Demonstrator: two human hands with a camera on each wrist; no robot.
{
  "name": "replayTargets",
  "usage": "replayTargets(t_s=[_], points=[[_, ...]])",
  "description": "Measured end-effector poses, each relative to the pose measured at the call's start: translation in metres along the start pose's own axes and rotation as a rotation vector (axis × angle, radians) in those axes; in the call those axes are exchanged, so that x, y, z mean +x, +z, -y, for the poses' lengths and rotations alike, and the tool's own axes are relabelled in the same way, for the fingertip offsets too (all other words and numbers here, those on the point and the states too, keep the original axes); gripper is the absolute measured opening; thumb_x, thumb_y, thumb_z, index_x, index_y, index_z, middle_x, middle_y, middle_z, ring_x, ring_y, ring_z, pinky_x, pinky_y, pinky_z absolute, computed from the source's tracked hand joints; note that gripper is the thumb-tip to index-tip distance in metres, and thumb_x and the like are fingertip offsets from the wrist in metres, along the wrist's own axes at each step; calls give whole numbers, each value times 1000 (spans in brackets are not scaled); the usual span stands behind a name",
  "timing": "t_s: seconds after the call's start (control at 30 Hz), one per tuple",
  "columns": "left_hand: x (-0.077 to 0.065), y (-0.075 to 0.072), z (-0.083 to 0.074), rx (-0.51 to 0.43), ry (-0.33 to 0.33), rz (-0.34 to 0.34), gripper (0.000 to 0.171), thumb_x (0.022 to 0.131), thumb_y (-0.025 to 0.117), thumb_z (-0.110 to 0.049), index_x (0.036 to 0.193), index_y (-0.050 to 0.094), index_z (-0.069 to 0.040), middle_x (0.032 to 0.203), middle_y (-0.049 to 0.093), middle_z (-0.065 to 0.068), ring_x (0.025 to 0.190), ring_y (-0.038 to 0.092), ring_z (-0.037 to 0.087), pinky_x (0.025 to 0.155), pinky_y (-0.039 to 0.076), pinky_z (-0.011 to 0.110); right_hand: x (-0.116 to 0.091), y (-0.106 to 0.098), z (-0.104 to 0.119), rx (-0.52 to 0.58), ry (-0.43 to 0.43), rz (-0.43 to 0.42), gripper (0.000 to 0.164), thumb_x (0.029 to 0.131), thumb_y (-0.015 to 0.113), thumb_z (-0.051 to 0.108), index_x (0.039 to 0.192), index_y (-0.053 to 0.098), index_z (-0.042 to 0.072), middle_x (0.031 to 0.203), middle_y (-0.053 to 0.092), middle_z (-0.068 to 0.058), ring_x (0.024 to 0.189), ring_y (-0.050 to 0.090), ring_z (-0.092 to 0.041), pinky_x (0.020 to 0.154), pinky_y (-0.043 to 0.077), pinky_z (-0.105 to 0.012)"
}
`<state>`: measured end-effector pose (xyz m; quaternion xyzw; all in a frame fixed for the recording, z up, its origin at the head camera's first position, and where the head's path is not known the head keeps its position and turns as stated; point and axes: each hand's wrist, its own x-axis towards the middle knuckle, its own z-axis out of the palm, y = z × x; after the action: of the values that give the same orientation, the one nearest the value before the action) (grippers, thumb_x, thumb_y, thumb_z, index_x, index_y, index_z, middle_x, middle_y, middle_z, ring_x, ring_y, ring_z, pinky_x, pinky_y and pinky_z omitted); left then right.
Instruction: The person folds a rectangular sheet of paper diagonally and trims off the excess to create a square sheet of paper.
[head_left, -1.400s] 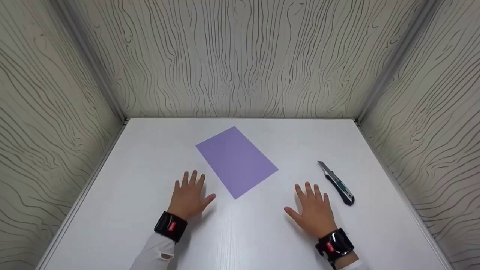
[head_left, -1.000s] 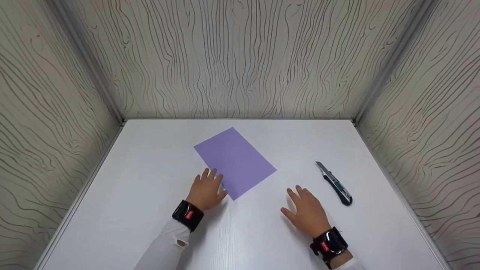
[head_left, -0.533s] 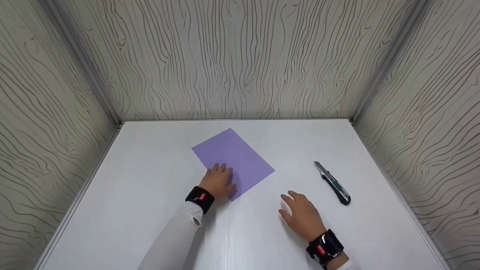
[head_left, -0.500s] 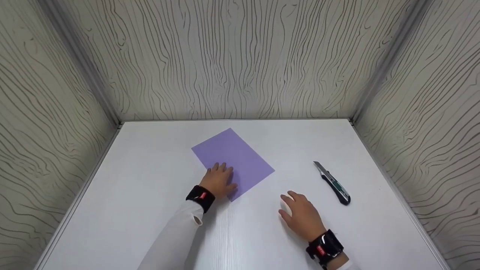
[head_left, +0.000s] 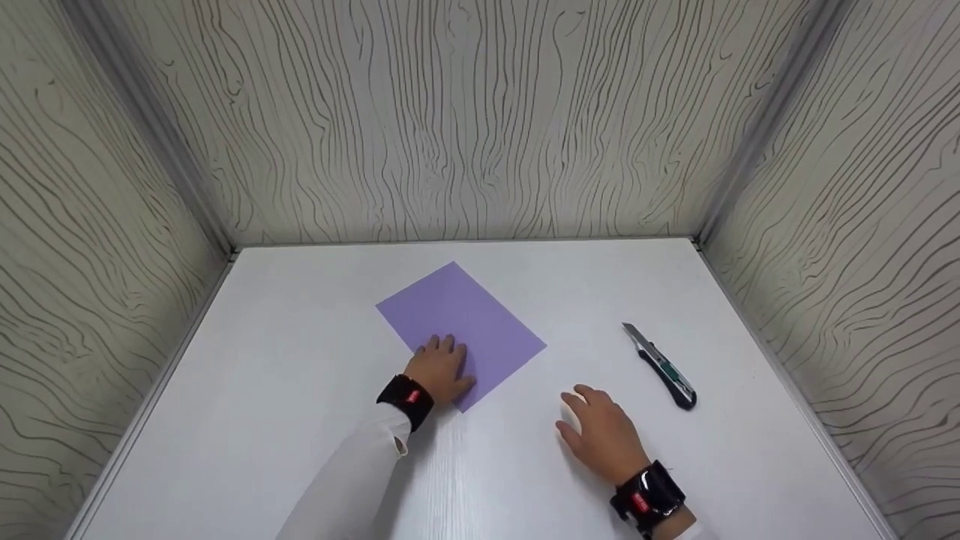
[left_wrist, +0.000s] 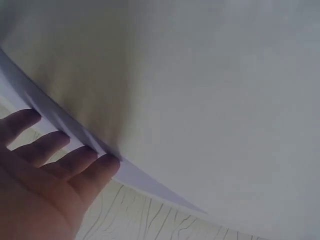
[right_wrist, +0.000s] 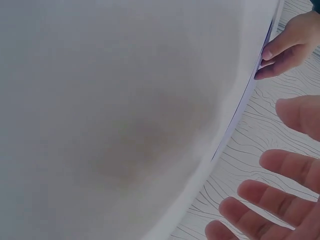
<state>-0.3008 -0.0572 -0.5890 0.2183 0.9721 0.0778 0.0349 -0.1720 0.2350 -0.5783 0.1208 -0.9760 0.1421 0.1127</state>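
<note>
A purple sheet of paper (head_left: 469,315) lies flat and slanted on the white table. My left hand (head_left: 437,369) rests on its near left part, fingertips pressing down on the sheet; the left wrist view shows these fingers (left_wrist: 80,160) along the purple strip, not curled round it. On the right, my right hand (head_left: 604,436) is held over the table, fingers spread and slightly bent, holding nothing. Its relaxed fingers (right_wrist: 272,195) also show in the right wrist view. A utility knife (head_left: 660,367) with its blade out lies beyond the right hand, blade pointing away to the left.
The white tabletop (head_left: 300,322) carries the paper and the knife. Wood-patterned panels close it in at the back (head_left: 450,120), on the left (head_left: 82,262) and on the right (head_left: 855,225).
My left hand has moved right and forward from beside the paper onto it. Paper and left hand then slid slightly towards me. My right hand drifted a little left, fingers bending. The knife stays put.
</note>
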Motion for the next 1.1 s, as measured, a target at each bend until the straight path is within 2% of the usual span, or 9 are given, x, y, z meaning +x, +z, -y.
replayTargets(t_s=[0.17,0.3,0.37,0.6,0.83,0.97,1.1], points=[[-13,3,-14,87,4,-20,72,103,65,-56,150,58,-2,152,59,25,139,57,47,111,54,57,6,0,3,26,-17,5,45,94,85,26,131,74,2,137,69,-24,125,68,-43,99,60,-59],[-24,0,-29,132,29,-43,69,101,68,-57,141,63,-1,133,65,21,119,63,39,93,61,52,15,-2,8,48,-65,4,49,92,86,27,132,73,2,138,68,-25,127,67,-44,99,60,-61],[-30,-2,-35,135,36,-48,67,100,70,-56,138,65,-1,128,66,19,113,63,36,91,60,50,21,-2,10,63,-87,17,51,92,87,28,134,73,2,140,68,-26,129,66,-45,102,58,-61],[-48,3,-53,191,62,-57,65,102,69,-54,142,65,-3,130,68,17,115,65,33,98,60,47,43,4,15,75,-182,136,69,89,89,35,142,66,-2,151,60,-31,141,57,-51,116,49,-64],[-63,4,-67,222,77,-35,66,103,67,-52,145,64,-2,140,67,19,123,65,34,103,59,44,57,10,19,78,-169,324,92,84,92,45,153,56,-4,162,48,-34,152,43,-57,126,37,-67],[-70,1,-72,246,97,-39,56,104,68,-41,140,67,1,140,67,20,122,67,32,100,62,39,61,16,21,71,-216,382,100,82,92,52,156,53,-2,164,45,-33,153,42,-58,126,37,-67],[-70,0,-71,208,136,-36,49,102,70,-35,133,72,4,139,68,22,123,68,33,100,63,39,61,23,20,69,-244,403,101,81,92,54,157,54,1,165,46,-31,152,43,-56,126,38,-64]])
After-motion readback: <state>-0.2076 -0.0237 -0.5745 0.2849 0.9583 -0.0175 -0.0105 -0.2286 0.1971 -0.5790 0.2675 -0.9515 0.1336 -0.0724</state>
